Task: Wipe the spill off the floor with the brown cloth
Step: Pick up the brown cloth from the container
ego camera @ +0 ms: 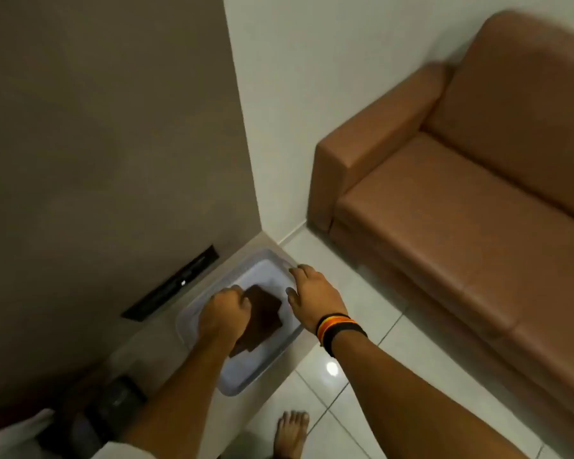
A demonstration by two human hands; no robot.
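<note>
A folded brown cloth (263, 318) lies inside a pale translucent plastic tub (246, 380) that stands on a low ledge by the wall. My left hand (224, 313) is closed over the cloth's left edge, gripping it. My right hand (314, 294) rests with spread fingers on the tub's right rim, a striped band on its wrist. No spill shows on the visible white floor tiles (362, 385).
A brown leather sofa (461, 207) fills the right side, close to the corner. A dark slot (173, 286) is set low in the grey wall. My bare foot (291, 432) stands on the tiles below the tub. A dark object (113, 405) sits on the ledge at lower left.
</note>
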